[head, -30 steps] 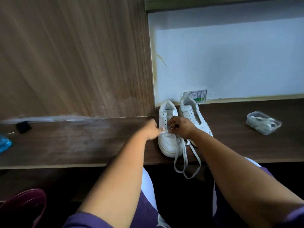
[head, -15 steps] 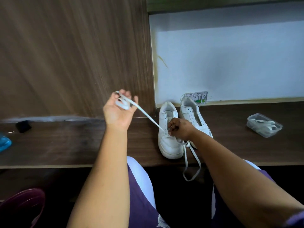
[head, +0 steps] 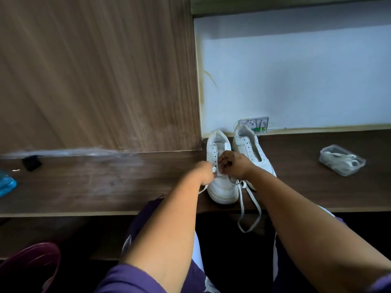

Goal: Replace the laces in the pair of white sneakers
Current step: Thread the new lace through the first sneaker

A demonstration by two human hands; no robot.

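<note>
Both hands, left hand (head: 206,173) and right hand (head: 233,166), pinch a flat white lace (head: 249,208) at the nearer white leather sneaker (head: 222,187) on the dark wooden tabletop (head: 105,182); only its lowest eyelets look threaded, the other sneaker (head: 251,149) laceless.

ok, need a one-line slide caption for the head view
Both hands, left hand and right hand, pinch a white lace at the near sneaker on a wooden shelf.

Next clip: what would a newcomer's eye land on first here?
Both hands meet over the left sneaker at the shelf's middle: left hand and right hand pinch its white lace, whose loop hangs over the shelf edge. A clear tub sits far right.
</note>
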